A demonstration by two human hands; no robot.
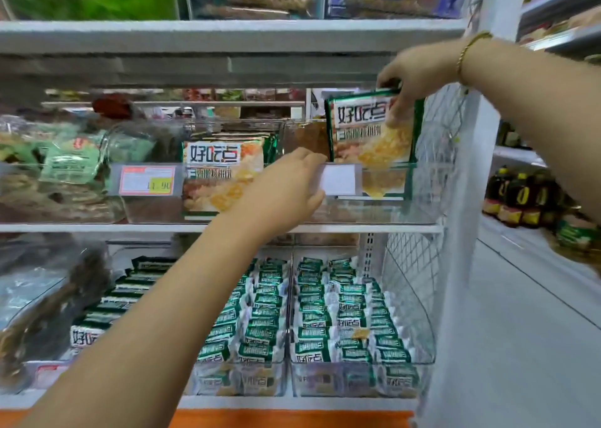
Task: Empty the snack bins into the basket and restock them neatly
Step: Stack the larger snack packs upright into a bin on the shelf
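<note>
The right hand (413, 76) had its grip clamped on the top edge of a green snack packet (367, 135), pinching it from above. The packet stood upright, partly inside the clear bin (390, 206). The left hand (286, 190) was at that bin's front wall, just left of the bin's white label (338, 179). I could not tell whether its grip was closed on the wall or only resting there (the fingers were blurred). The likely trouble was that the packet, with little in the bin to lean on, might slump or tip forward once released. If the left hand tugged, the bin could also slide out. The basket was out of view.
</note>
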